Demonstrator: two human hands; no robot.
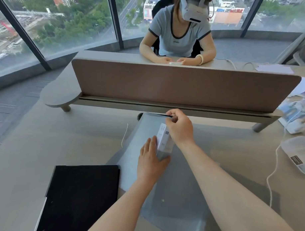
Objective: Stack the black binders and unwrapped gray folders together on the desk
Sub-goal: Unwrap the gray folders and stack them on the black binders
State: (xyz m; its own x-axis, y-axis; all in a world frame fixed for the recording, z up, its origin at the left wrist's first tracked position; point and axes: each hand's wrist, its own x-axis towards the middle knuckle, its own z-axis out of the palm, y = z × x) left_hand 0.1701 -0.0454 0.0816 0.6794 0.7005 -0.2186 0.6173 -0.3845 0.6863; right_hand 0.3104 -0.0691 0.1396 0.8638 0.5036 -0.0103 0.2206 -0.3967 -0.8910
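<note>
My left hand [150, 160] presses flat on the plastic-wrapped gray folder pack [143, 133] at desk centre, right hand [179, 129] pinching wrap at its white paper label [163, 138]; I should peel slowly. The black binder [78, 199] waits left.

Daylit windows [67, 28] (city below) — brown divider [173, 87] splits gray desk [45, 136].

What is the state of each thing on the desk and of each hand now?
Gray folder: flat on desk, in clear wrap.
White label: on the wrap.
Left hand: open, pressing the folder.
Right hand: pinching the wrap's far edge.
Black binder: closed, flat, untouched.
White cable: loose on the desk.
</note>
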